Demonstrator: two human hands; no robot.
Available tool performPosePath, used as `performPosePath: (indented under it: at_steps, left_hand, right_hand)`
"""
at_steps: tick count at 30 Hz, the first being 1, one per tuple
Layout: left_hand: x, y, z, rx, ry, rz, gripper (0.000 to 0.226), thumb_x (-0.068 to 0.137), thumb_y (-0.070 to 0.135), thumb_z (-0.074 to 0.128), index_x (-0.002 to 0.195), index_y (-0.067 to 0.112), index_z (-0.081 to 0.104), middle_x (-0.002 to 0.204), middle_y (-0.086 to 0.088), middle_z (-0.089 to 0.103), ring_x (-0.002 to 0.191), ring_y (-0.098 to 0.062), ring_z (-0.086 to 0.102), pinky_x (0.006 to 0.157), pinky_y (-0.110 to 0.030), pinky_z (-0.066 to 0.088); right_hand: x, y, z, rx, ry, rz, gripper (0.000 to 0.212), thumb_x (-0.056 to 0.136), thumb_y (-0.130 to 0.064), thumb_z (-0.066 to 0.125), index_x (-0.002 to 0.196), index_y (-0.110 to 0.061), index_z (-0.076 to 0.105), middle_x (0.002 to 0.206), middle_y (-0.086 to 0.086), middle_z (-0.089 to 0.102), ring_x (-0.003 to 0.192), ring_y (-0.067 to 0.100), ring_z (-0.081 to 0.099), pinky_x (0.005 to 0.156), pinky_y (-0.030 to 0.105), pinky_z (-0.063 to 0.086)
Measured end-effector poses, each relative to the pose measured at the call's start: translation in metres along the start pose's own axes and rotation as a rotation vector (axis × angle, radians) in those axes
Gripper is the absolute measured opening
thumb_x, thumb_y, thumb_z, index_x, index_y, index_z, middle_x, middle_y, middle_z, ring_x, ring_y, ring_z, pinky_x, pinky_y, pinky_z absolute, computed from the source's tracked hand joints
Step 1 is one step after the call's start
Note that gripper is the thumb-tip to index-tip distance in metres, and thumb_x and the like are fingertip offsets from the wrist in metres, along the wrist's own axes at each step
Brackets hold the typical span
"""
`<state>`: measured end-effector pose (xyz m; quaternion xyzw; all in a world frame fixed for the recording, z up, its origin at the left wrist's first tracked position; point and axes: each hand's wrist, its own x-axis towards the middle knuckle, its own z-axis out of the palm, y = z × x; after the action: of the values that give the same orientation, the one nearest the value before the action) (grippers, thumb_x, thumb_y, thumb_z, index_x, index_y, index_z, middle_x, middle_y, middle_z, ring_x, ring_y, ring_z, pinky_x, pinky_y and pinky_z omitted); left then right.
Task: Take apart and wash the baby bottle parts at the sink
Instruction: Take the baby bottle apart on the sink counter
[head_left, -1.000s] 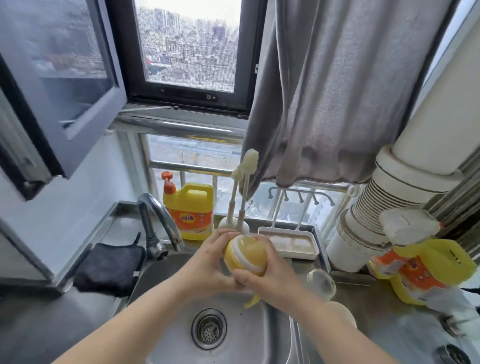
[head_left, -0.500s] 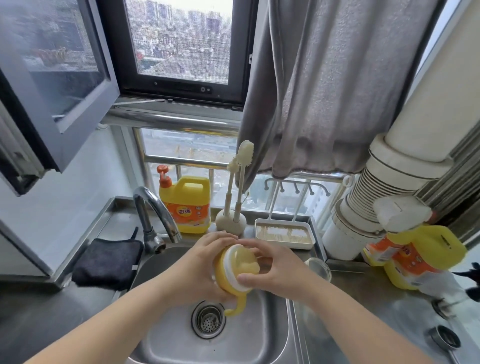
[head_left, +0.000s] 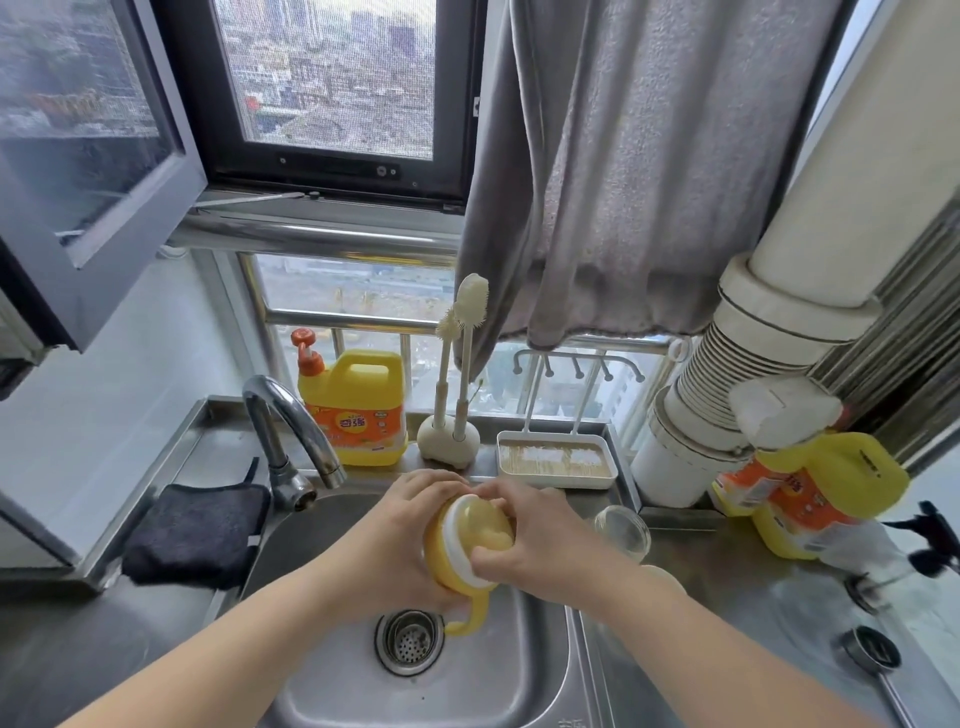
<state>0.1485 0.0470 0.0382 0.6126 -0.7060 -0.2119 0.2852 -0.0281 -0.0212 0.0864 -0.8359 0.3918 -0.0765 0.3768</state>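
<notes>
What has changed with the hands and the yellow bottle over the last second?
The yellow bottle was tipped so its lid faces up and right, and its handle now hangs over the drain. The right hand moved onto the lid; the left hand kept gripping the body. Tap and brushes stayed put.

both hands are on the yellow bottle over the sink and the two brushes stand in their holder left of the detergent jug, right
Not quite. The head view shows the brush holder standing right of the detergent jug, not left. Both the left hand and right hand do grip the yellow bottle over the sink.
</notes>
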Motion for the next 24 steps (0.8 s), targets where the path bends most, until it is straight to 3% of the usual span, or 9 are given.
performPosePath:
  at_steps: [7, 9, 12, 15, 18, 20, 22, 24]
  left_hand:
    - [0.003, -0.002, 0.003, 0.003, -0.014, -0.023, 0.095, 0.047, 0.047, 0.087, 0.131, 0.032, 0.045, 0.129, 0.033, 0.030, 0.127, 0.009, 0.026, 0.098, -0.002, 0.022]
    - [0.004, -0.001, 0.006, -0.002, -0.004, -0.028, 0.095, 0.048, 0.046, 0.087, 0.132, 0.029, 0.045, 0.127, 0.034, 0.029, 0.126, 0.006, 0.028, 0.097, 0.000, 0.021]
    - [0.007, 0.001, 0.010, 0.015, -0.007, -0.037, 0.092, 0.049, 0.045, 0.086, 0.130, 0.029, 0.046, 0.121, 0.035, 0.029, 0.123, 0.004, 0.029, 0.094, 0.002, 0.021]
    - [0.010, 0.002, 0.014, 0.073, -0.018, -0.018, 0.092, 0.047, 0.049, 0.084, 0.128, 0.028, 0.045, 0.120, 0.025, 0.034, 0.120, -0.001, 0.031, 0.099, -0.007, 0.027]
    - [0.013, 0.003, 0.016, 0.104, -0.067, -0.016, 0.094, 0.045, 0.053, 0.082, 0.128, 0.029, 0.045, 0.120, 0.019, 0.035, 0.119, -0.004, 0.030, 0.102, -0.017, 0.032]
    - [0.015, 0.003, 0.015, 0.065, -0.096, -0.024, 0.093, 0.044, 0.052, 0.080, 0.128, 0.032, 0.046, 0.117, 0.021, 0.034, 0.118, -0.005, 0.030, 0.102, -0.017, 0.033]
    - [0.016, 0.003, 0.014, 0.013, -0.098, -0.023, 0.092, 0.044, 0.050, 0.080, 0.127, 0.033, 0.047, 0.116, 0.026, 0.032, 0.118, -0.004, 0.031, 0.100, -0.012, 0.031]
    - [0.017, 0.004, 0.013, -0.009, -0.091, -0.010, 0.091, 0.044, 0.047, 0.082, 0.127, 0.033, 0.048, 0.117, 0.031, 0.030, 0.118, -0.001, 0.030, 0.096, -0.005, 0.026]
  right_hand:
    - [0.004, 0.000, 0.006, -0.183, -0.008, 0.005, 0.042, 0.086, -0.029, 0.056, 0.126, -0.026, 0.045, 0.094, 0.001, 0.056, 0.076, 0.016, 0.051, 0.063, 0.026, 0.040]
    - [0.003, -0.001, 0.009, -0.250, 0.017, -0.010, 0.040, 0.090, -0.028, 0.052, 0.129, -0.023, 0.043, 0.102, 0.006, 0.059, 0.084, 0.019, 0.052, 0.064, 0.025, 0.033]
    - [0.002, -0.001, 0.017, -0.311, 0.059, -0.009, 0.039, 0.095, -0.028, 0.048, 0.132, -0.020, 0.041, 0.117, 0.007, 0.059, 0.105, 0.022, 0.054, 0.074, 0.026, 0.036]
    - [0.003, 0.003, 0.028, -0.364, 0.099, 0.027, 0.035, 0.095, -0.026, 0.047, 0.128, -0.018, 0.041, 0.123, 0.004, 0.056, 0.111, 0.025, 0.054, 0.087, 0.030, 0.039]
    - [0.003, 0.005, 0.028, -0.411, 0.105, 0.019, 0.029, 0.094, -0.024, 0.047, 0.120, -0.013, 0.039, 0.113, 0.006, 0.056, 0.103, 0.030, 0.056, 0.076, 0.032, 0.037]
    - [0.002, 0.008, 0.022, -0.373, 0.076, -0.018, 0.022, 0.093, -0.024, 0.047, 0.111, -0.014, 0.039, 0.096, 0.003, 0.054, 0.089, 0.029, 0.052, 0.068, 0.030, 0.032]
    - [0.000, 0.012, 0.014, -0.290, 0.047, -0.076, 0.018, 0.092, -0.025, 0.050, 0.098, -0.019, 0.034, 0.075, -0.010, 0.040, 0.078, 0.021, 0.040, 0.065, 0.027, 0.029]
    - [-0.002, 0.015, 0.006, -0.254, 0.023, -0.145, 0.025, 0.091, -0.026, 0.055, 0.092, -0.023, 0.031, 0.068, -0.016, 0.033, 0.067, 0.008, 0.038, 0.060, 0.021, 0.031]
